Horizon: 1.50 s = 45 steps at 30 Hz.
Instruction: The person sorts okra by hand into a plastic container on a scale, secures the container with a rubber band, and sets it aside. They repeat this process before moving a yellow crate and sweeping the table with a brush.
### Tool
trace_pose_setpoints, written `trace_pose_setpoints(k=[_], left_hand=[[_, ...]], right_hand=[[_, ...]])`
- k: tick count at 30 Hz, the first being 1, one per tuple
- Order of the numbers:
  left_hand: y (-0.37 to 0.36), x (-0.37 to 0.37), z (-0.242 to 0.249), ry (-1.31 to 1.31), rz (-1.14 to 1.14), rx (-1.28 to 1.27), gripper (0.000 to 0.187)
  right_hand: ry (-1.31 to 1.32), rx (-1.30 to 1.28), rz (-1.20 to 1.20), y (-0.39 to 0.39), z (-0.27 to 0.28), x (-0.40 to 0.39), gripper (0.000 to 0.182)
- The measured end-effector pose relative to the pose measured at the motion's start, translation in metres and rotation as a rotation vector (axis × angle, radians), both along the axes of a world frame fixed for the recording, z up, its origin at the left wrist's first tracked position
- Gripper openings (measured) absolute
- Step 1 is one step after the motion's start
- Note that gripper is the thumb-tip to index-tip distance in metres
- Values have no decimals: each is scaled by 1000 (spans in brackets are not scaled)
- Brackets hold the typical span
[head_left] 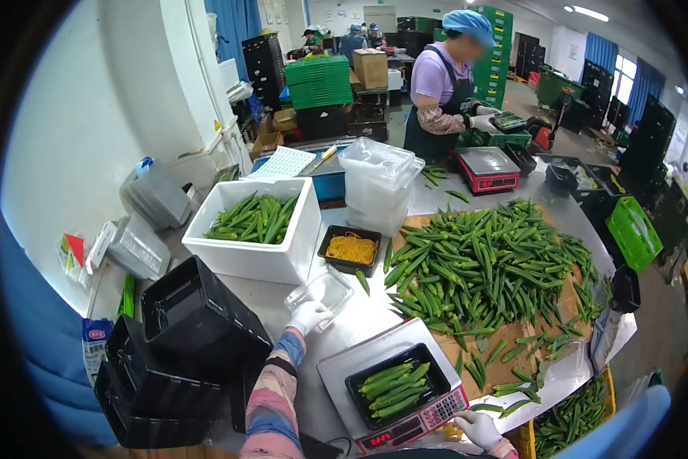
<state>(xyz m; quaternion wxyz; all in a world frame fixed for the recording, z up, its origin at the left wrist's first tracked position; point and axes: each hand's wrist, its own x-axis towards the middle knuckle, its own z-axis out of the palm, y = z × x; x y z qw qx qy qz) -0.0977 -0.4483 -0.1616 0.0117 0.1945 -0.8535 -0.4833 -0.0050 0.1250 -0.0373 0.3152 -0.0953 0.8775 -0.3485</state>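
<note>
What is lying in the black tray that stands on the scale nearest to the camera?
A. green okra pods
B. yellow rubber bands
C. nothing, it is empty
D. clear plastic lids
A: the black tray on the scale holds a small pile of green okra pods; the yellow rubber bands lie in another, smaller tray further back on the table.

Both hands gloved in thin white. Left hand (310, 315) in a white glove, cuff bunched at the wrist. Left forearm covered by a loose sleeve in pink, blue and cream horizontal stripes, with a dark band midway. Right hand (478, 428) in a matching white glove, a bit of pinkish sleeve at its wrist.
</note>
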Motion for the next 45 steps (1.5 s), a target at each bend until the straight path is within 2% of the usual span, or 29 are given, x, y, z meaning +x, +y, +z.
trace_pose_setpoints(k=[2,6,9,12,15,18,19,22,23,27,33,36,39,42,45], left_hand=[[8,3,20,-91,17,8,13],[-18,-8,-21,-128,-23,118,13],[-21,-14,-16,-219,-40,181,10],[-34,-21,-40,-197,-79,119,11],[-27,-20,-19,-225,-145,-7,11],[-5,-22,3,-275,-147,-382,17],[6,-21,19,-236,-222,-572,22],[34,-18,42,-254,-208,-640,26],[31,-20,30,-191,-262,-710,25],[38,-26,34,-222,-279,-750,26],[18,-27,14,-266,-218,-713,27],[9,-25,-11,-208,-28,-421,24],[15,-14,13,-202,-167,-598,21],[17,-14,15,-253,-129,-506,20],[20,-18,-1,-202,-98,-656,20]], right_hand=[[17,7,1,-5,0,1,32],[83,-41,28,0,-25,4,32],[103,-58,22,-7,-22,7,32],[124,-46,21,-12,-13,9,31],[131,-64,25,-14,-8,10,30],[123,-97,-12,-13,-15,12,29],[119,-63,-17,-15,-12,13,28],[126,-89,-21,-17,-7,14,28],[131,-76,-16,-17,-6,14,28],[147,-72,-36,-11,-11,18,28],[137,-74,-77,-7,1,27,28],[168,-87,-77,-3,-7,29,27],[151,-86,-86,-7,-1,33,26],[46,-131,-134,-10,0,33,27],[106,-107,-99,-9,-3,34,27]])
